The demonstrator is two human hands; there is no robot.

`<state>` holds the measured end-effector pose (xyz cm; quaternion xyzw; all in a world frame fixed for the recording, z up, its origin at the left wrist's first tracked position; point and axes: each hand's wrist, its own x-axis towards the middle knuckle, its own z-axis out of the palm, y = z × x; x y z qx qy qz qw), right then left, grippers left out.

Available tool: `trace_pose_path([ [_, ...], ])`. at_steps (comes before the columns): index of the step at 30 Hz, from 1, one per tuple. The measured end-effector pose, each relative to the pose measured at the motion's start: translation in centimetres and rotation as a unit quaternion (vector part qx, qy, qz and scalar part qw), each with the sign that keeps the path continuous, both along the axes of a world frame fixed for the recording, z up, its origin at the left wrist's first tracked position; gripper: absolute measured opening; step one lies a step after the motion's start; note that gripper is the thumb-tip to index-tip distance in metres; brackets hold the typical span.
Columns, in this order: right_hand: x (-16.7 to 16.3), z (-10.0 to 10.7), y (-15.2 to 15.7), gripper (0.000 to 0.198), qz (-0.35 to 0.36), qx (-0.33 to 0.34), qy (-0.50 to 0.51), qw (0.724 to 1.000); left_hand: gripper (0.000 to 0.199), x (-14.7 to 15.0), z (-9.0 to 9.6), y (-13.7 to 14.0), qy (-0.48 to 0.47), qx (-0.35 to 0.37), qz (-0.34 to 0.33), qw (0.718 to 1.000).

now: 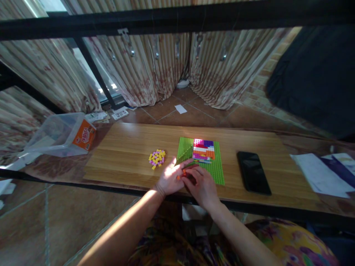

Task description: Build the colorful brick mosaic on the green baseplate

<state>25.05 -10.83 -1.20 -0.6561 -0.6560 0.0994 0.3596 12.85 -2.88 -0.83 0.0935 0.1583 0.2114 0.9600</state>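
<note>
My left hand (171, 179) is turned palm up with its fingers stretched out, and a few small orange toy bricks (178, 177) lie in it. Over that palm, my right hand (202, 185) has thumb and fingers pinched together on an orange brick. Both hands are at the near edge of a green studded baseplate (219, 168). On the plate stands a block of stacked toy bricks (203, 149) in rows of red, purple, white, orange and pink. My hands hide part of the plate's near left side.
A loose pile of yellow and pink bricks (156, 159) lies left of the plate on the wooden board (133, 142). To the right lies a black phone (253, 172). A clear plastic bin (59, 135) stands at far left, papers (318, 173) at far right. A dark bar (177, 18) crosses above.
</note>
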Motion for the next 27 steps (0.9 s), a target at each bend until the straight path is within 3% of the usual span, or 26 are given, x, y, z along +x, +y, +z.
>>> trace_pose_path([
  [7,0.0,-0.1,0.7,0.013,0.004,-0.013,-0.015,1.0,0.067,0.0,0.2,-0.2,0.018,-0.014,0.014,1.0],
  [12,0.9,0.7,0.4,0.015,0.017,-0.024,0.156,0.987,0.069,0.1,-0.3,0.0,0.015,-0.015,0.005,1.0],
  [14,1.3,1.0,0.2,0.013,0.013,-0.033,0.281,0.959,0.068,0.1,-0.5,0.0,0.005,-0.02,0.01,1.0],
  [17,1.7,1.7,0.1,0.015,0.021,-0.04,0.453,0.89,0.066,0.1,-0.7,0.0,-0.011,-0.028,0.015,0.999],
  [21,1.8,2.4,0.0,0.024,0.029,-0.051,0.584,0.81,0.06,0.0,-0.5,-0.1,-0.029,-0.03,0.014,0.999],
  [24,1.8,2.5,0.0,0.024,0.041,-0.057,0.616,0.784,0.059,0.0,-0.3,-0.1,-0.031,-0.03,0.016,0.999],
  [27,2.0,2.4,0.0,0.018,0.054,-0.056,0.614,0.786,0.061,0.0,-0.4,-0.1,-0.026,-0.024,0.016,0.999],
])
